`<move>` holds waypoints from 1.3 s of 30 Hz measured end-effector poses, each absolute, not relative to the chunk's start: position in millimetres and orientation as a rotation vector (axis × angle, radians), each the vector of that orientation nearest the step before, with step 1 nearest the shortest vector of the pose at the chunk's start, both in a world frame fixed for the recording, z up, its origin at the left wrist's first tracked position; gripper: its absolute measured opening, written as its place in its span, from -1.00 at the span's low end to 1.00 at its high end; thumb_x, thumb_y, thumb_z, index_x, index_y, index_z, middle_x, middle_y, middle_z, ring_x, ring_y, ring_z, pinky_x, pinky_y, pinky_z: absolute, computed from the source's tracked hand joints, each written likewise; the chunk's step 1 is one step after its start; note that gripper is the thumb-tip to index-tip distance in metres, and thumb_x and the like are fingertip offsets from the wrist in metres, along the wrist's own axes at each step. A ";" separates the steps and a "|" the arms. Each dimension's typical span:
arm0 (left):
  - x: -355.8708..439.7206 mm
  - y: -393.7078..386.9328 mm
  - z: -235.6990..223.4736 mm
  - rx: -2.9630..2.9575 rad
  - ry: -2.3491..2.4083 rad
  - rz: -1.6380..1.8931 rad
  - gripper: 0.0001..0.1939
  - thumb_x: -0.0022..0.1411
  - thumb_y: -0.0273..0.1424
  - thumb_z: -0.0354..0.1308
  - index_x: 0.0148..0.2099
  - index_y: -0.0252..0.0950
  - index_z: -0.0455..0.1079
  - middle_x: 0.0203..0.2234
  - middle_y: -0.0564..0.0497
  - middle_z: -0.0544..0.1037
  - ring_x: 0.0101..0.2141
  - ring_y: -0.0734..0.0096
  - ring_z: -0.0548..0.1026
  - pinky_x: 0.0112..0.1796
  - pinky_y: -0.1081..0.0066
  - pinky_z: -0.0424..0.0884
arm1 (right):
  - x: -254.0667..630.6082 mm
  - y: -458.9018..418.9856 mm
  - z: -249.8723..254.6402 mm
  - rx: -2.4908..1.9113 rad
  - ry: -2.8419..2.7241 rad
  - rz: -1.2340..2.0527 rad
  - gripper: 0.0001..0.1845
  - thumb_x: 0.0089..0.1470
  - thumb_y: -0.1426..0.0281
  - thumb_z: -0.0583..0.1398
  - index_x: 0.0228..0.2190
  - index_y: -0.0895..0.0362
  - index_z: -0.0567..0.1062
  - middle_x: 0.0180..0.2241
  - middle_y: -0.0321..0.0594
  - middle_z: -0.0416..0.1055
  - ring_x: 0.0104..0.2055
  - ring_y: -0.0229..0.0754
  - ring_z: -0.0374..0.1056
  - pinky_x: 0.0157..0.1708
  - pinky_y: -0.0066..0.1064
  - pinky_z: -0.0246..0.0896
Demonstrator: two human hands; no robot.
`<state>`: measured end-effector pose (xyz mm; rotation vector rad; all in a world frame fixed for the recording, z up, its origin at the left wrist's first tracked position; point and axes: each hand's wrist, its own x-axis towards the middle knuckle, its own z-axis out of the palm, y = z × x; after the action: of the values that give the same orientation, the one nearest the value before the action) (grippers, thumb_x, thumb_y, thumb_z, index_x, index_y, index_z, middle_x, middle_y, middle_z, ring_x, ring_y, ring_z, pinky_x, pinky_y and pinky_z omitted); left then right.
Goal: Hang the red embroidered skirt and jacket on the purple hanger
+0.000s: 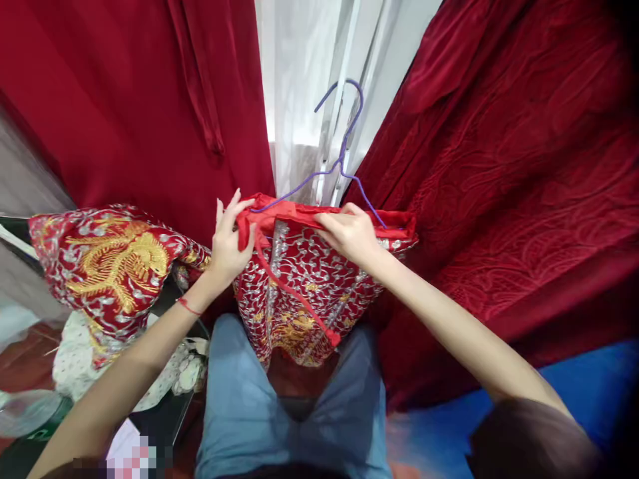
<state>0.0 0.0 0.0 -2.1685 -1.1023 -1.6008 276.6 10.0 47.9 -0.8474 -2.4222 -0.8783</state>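
Left grip: the left hand pinches the left end of the skirt's red waistband, thumb under the fold, fingers raised and partly spread.
Right grip: the right hand lies closed over the waistband right of its middle, fingers curled onto the cloth.
Skirt axis: the waistband runs level from one grip to the other; the embroidered red and silver cloth hangs straight down from both grips, over the person's lap.
Tie: a red cord drops from the left grip, slanting down and right across the skirt.
Hanger: a purple wire hanger rises between and above the grips, its hook uppermost, its arms running into the waistband.
Beyond the left grip: a second embroidered garment with a gold figure, draped just outside the left wrist.
Behind: red curtains on both sides, a white sheer between them, past the hanger.
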 end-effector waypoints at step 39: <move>10.9 15.6 31.6 -2.435 -1.105 -1.338 -0.92 0.29 -0.40 0.18 -0.23 -0.22 0.31 -0.32 0.05 0.54 -0.27 0.31 0.48 -0.10 0.29 0.35 | 191.0 19.4 191.8 -0.737 -2.409 0.238 -0.88 0.06 0.58 0.18 -0.44 0.14 0.38 -0.60 -0.43 0.20 -0.52 -0.35 0.12 -0.41 -0.46 0.15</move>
<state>10.9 15.6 31.6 -2.4353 -1.1047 -1.3379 191.0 19.4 191.8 -0.7368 -2.4085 0.2378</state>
